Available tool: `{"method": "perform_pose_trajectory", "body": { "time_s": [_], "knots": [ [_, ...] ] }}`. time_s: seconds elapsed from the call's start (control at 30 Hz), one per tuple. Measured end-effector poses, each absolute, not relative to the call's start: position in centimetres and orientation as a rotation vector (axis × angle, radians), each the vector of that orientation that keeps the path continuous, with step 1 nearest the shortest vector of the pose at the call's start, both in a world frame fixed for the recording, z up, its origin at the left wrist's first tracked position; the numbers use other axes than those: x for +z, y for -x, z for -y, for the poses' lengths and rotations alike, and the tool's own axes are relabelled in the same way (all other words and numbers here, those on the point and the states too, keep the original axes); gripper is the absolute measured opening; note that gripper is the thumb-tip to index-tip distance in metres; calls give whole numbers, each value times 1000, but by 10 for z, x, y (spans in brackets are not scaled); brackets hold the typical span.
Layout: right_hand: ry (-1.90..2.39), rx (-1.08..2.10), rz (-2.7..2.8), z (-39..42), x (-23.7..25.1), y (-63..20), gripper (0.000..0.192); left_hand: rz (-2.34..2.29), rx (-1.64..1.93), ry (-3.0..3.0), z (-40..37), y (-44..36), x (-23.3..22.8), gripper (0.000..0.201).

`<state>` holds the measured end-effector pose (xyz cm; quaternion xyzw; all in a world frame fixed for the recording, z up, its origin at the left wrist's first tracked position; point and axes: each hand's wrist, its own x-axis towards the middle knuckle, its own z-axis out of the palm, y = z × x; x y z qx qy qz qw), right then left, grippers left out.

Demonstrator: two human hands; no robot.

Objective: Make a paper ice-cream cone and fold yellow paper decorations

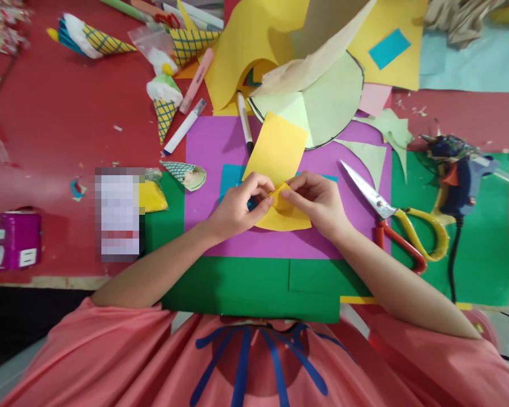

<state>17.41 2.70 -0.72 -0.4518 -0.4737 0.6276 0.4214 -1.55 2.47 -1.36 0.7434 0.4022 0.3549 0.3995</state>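
A small yellow paper piece (283,217) with a curved lower edge is pinched at its top by both hands. My left hand (249,199) closes thumb and fingers on its upper left side. Opposite it, my right hand (316,200) grips the upper right side, thumb lying along the paper. The piece bends up between the fingertips, over a purple sheet (233,243). Just beyond the fingers lies a yellow rectangle of paper (275,146). Blue paper (231,180) shows partly beneath my left hand.
Large scissors (382,208) and a glue gun (469,178) lie to the right. A pale green paper circle (335,104), a white marker (245,121) and paper scraps are beyond the hands. Paper ice-cream cones (165,116) and pens lie left. A green sheet (246,288) covers the near edge.
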Motion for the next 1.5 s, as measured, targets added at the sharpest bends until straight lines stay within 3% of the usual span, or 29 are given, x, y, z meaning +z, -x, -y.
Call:
{"method": "perform_pose_trajectory", "body": {
  "time_s": [0.67, 0.9, 1.5],
  "knots": [
    [1124, 1628, 1091, -31, -7, -175, 29, -1065, 843, -1742, -26, 15, -8, 14],
    [1115, 1620, 1143, -30, -7, -175, 29, -1064, 730, -1757, -28, 15, -5, 33],
    [1043, 1725, 1151, -28, -8, -175, 28, -1034, 549, -1979, -31, 15, -2, 46]
  ]
}}
